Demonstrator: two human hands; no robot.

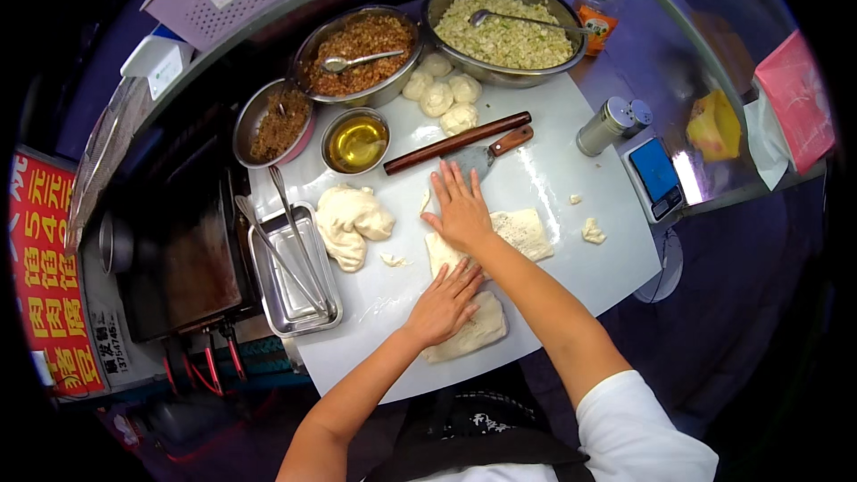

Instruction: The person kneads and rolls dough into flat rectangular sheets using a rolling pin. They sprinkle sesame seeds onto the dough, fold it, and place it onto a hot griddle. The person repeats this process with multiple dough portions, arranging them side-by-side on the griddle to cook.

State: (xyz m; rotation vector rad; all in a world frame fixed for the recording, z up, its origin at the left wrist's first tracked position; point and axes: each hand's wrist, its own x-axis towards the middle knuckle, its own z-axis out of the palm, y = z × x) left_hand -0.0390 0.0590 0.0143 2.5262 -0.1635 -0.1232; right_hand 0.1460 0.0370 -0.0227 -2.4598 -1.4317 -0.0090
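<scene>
Flattened pieces of dough lie before me on the pale work surface [361, 368]. My right hand [460, 214] rests flat, fingers spread, over the upper dough, beside a seasoned dough sheet [525, 234]. Below it, my left hand [445, 304] lies palm down with fingers spread, across the edge of a folded dough slab [472, 335]. A metal scraper with a wooden handle [512, 140] lies just beyond my right fingertips, next to a dark wooden rolling pin [458, 142]. To the left sits a large lump of dough [351, 221]. What is under my palms is partly hidden.
Beyond are bowls of brown filling [395, 84], chopped pale-green filling [495, 70] and yellow oil [355, 140], plus dough balls [436, 99]. A steel tray with tongs [264, 281] stands left, near a dark griddle [194, 268]. At right are metal shakers [606, 126] and a digital scale [653, 177].
</scene>
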